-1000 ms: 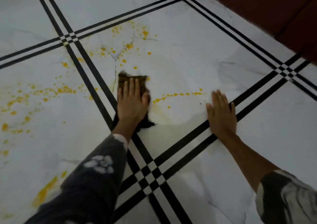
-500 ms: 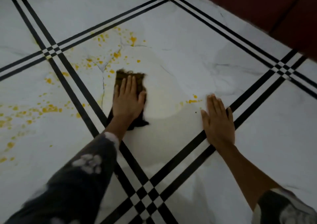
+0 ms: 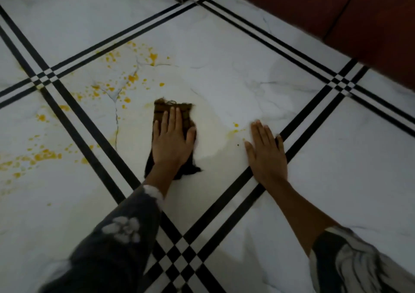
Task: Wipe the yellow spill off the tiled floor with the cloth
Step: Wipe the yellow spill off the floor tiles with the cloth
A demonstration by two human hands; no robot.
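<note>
Cloth (image 3: 173, 110) lies pressed under left hand (image 3: 171, 144) beside yellow spill (image 3: 132, 78).

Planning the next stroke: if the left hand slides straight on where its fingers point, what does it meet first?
Ahead of the left hand, likely only bare tile; the nearest yellow drop sits left of that line.

Left hand (image 3: 171, 144): palm down, fingers straight and together, thumb spread; dark flower-print sleeve (image 3: 116, 236) to wrist.
Right hand (image 3: 266, 153): palm down, fingers straight, forearm bare.
</note>
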